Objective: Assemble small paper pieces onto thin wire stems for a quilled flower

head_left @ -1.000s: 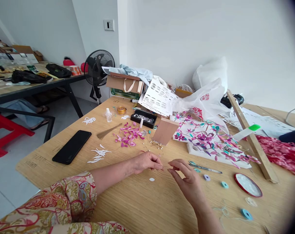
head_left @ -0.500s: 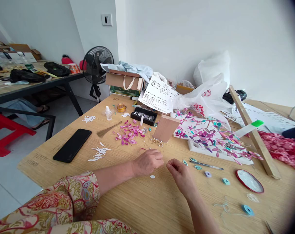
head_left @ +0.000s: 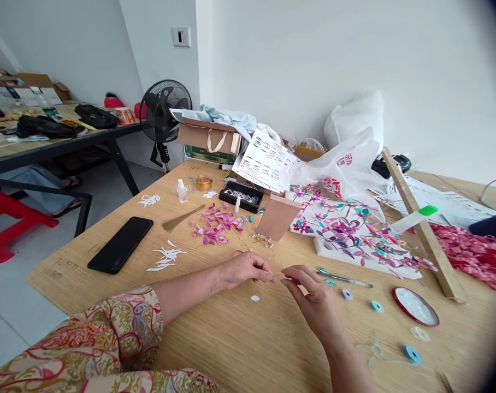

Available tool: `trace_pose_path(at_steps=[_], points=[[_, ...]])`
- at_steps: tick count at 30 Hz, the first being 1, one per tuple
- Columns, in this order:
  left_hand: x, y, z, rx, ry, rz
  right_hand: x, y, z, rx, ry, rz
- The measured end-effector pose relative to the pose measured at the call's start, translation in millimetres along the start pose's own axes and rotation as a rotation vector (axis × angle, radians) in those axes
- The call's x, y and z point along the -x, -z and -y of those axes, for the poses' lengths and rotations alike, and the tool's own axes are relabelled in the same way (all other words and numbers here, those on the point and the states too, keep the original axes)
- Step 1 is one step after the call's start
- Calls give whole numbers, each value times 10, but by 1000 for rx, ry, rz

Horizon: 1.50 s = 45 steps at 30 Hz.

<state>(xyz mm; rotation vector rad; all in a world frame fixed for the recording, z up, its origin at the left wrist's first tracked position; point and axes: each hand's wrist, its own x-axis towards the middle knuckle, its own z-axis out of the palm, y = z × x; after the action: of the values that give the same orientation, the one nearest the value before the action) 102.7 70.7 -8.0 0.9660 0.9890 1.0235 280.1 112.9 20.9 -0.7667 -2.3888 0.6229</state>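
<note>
Over the middle of the table, my left hand [head_left: 248,269] is closed in a pinch, with a thin wire-like strand [head_left: 277,275] coming from its fingertips. Facing it, my right hand [head_left: 311,295] has its thumb and forefinger bent around the strand's other end. The strand is too fine to make out its exact kind. Below the hands lies a small white oval paper piece [head_left: 255,298]. Just beyond them, small pearly beads [head_left: 264,240] sit by a wooden block [head_left: 277,217]. Tweezers [head_left: 350,280] and small teal leaves [head_left: 330,283] lie right of my right hand.
Pink petals [head_left: 215,225], white paper strips [head_left: 166,257] and a black phone [head_left: 120,244] lie leftward. Finished-looking flower sprays [head_left: 350,226] rest at the right, near a wooden bar [head_left: 426,234], thread spools [head_left: 412,353] and a red-rimmed dish [head_left: 415,307]. A fan [head_left: 164,112] stands behind.
My right hand has turned and its forefinger has lifted away from the thumb. My left fingers now point toward it, and the thin strand shows between the hands.
</note>
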Motion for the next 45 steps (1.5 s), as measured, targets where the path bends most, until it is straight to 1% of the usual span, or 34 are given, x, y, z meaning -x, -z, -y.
trace_pose_path(at_steps=[4, 6, 7, 8, 11, 12, 13, 14, 15, 16, 18, 20, 22, 24, 26, 28, 29, 32, 34, 36, 37, 38, 40, 42, 43, 45], points=[[-2, -8, 7, -19, 16, 16, -13, -22, 23, 35, 33, 38], [-11, -14, 6, -136, -28, 7, -29, -34, 43, 37, 7, 45], [-14, -15, 6, -256, -87, -4, -37, -46, 55, 35, -26, 46], [-15, -13, 6, -421, -173, -19, -43, -65, 65, 21, -86, 42], [-2, 1, 15, -1041, -513, -42, -49, -154, 66, -72, -343, 18], [6, 6, 20, -1211, -607, -35, -45, -188, 52, -107, -416, 16], [14, 11, 26, -1335, -674, -31, -39, -218, 31, -139, -466, 20], [20, 15, 31, -1410, -715, -33, -32, -241, 5, -164, -492, 29], [23, 17, 35, -1438, -733, -42, -25, -254, -23, -184, -500, 37], [22, 18, 38, -1423, -730, -60, -19, -255, -51, -204, -509, 35], [9, 14, 38, -1267, -669, -112, -12, -223, -96, -224, -512, 2], [-14, 6, 33, -983, -552, -161, -13, -164, -115, -215, -501, -50], [-35, -6, 26, -659, -402, -173, -16, -104, -99, -194, -473, -93], [-45, -18, 21, -367, -253, -145, -16, -68, -57, -142, -369, -118], [-41, -25, 17, -151, -145, -106, -11, -60, -10, -66, -209, -122], [-26, -26, 12, -28, -93, -72, -2, -71, 22, 5, -66, -114], [-17, -25, 9, 5, -81, -56, 2, -79, 30, 26, -23, -110], [4, -22, 5, 53, -47, -13, 9, -96, 35, 58, 50, -95], [4, -21, 7, 39, -33, 5, 3, -99, 39, 54, 49, -75], [-4, -19, 8, -64, -71, -8, -10, -102, 49, 30, -16, -51], [-10, -17, 7, -173, -128, -25, -18, -107, 54, -5, -88, -42], [-15, -12, 5, -327, -213, -43, -25, -115, 56, -52, -179, -36], [-19, 0, 4, -727, -433, -62, -33, -142, 44, -155, -368, -29], [-15, 12, 10, -1121, -630, -51, -31, -184, 11, -238, -501, -16], [-11, 15, 18, -1268, -695, -44, -28, -208, -11, -268, -538, -3], [-4, 18, 42, -1448, -758, -37, -24, -249, -51, -333, -590, 27]])
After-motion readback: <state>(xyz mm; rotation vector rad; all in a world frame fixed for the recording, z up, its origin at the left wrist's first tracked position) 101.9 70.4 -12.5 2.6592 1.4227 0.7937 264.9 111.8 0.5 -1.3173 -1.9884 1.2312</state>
